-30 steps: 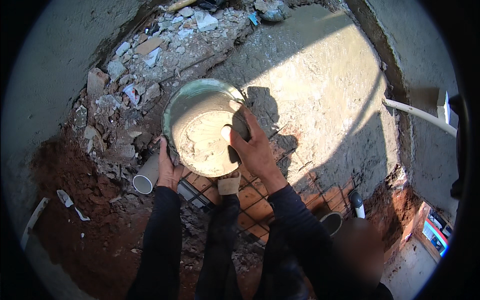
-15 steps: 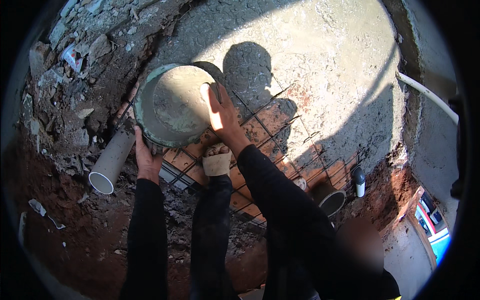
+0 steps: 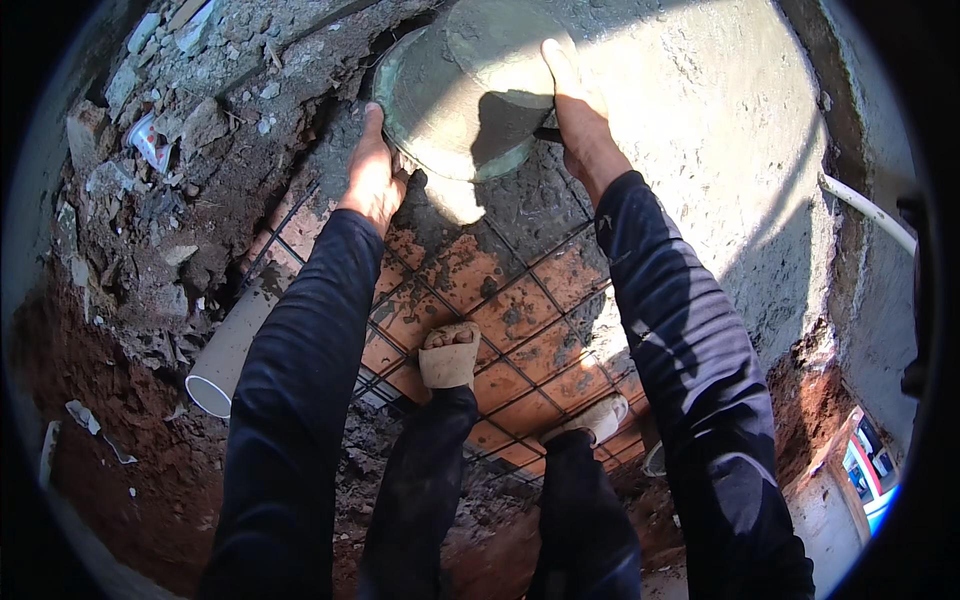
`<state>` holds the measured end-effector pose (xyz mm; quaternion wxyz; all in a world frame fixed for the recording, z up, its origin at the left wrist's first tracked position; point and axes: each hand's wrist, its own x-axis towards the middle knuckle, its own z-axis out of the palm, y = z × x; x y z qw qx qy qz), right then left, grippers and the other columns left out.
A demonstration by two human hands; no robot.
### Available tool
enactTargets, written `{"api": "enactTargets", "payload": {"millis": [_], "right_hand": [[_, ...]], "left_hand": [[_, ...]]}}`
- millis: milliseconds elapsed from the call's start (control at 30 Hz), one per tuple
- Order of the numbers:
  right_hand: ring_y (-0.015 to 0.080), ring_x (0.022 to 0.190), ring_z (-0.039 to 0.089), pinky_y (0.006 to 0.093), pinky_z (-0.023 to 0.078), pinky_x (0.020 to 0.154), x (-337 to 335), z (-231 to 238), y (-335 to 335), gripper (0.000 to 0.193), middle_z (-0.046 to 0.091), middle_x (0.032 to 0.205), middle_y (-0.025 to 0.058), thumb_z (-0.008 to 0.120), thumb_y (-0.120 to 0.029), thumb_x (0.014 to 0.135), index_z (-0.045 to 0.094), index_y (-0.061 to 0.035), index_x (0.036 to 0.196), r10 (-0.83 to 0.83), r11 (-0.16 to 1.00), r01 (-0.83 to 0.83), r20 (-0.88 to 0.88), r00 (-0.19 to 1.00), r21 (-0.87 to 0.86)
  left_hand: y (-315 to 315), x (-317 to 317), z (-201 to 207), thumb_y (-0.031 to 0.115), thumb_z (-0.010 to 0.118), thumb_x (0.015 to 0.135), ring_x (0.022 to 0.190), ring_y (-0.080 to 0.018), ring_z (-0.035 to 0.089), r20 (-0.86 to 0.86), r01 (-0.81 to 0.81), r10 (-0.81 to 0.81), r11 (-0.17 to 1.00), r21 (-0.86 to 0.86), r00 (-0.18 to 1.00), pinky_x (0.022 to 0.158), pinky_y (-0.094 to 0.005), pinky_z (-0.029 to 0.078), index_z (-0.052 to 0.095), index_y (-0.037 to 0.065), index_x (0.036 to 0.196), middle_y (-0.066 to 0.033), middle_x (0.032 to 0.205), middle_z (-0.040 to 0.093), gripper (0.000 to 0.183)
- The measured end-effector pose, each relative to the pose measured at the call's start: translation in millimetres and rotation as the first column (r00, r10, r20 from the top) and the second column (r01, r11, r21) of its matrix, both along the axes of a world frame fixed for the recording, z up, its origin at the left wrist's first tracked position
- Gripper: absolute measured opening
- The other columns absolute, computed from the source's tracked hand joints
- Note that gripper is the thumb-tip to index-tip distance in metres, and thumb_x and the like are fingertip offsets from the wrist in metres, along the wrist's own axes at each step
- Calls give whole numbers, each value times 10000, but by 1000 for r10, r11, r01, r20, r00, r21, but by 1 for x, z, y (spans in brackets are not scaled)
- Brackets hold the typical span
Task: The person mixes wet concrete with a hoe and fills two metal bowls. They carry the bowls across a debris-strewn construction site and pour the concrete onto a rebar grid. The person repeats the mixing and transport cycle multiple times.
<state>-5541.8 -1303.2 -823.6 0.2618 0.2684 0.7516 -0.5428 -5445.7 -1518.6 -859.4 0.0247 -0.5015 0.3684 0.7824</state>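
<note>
A round greenish tub (image 3: 425, 110), smeared with grey cement, is held out in front of me at the top of the view. My left hand (image 3: 375, 178) grips its near left rim, thumb up along the side. On the opposite side my right hand (image 3: 585, 130) clasps it with the thumb over the edge. Wet concrete (image 3: 690, 110) spreads behind and to the right of the tub. Nearer to me, black steel bars (image 3: 535, 280) cross in a grid over orange clay blocks (image 3: 510, 305), partly splashed with concrete.
My feet stand on the bar grid. A grey pipe (image 3: 240, 335) lies at the left beside my forearm. Rubble (image 3: 200, 130) with a crumpled plastic cup (image 3: 149, 142) is heaped at the far left. A white hose (image 3: 868, 208) sticks out along the right wall.
Both hands have carried the tub forward and to the right, away from my feet, and my arms are more outstretched. More concrete now covers the bars near the tub.
</note>
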Motion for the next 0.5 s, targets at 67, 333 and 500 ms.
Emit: {"api": "enactTargets", "payload": {"millis": [67,333,500], "right_hand": [[237,939,626,355,489,868,3,13,-5,691,673,1062,176,597,-511,913,593,105,1225,49,994,-54,-57,997,-98],[276,1052,640,378,513,917,17,77,-43,725,634,1188,213,630,-541,895,499,8,1352,282,959,-284,-54,958,-20],[281,893,695,376,549,824,40,52,-42,726,701,1035,199,661,-499,870,512,53,1318,383,920,-391,-171,908,-19]], "left_hand": [[15,24,17,535,494,1012,1145,-249,626,-6,-73,75,982,172,997,999,-409,500,515,10,1343,-116,1284,638,621],[-3,48,-10,530,463,1027,1095,-235,619,47,-9,3,990,137,999,966,-436,494,580,83,1291,-124,1239,656,533],[6,91,-6,516,474,1029,1095,-226,619,235,-257,214,951,171,948,947,-389,490,545,70,1336,-116,1281,633,546]]}}
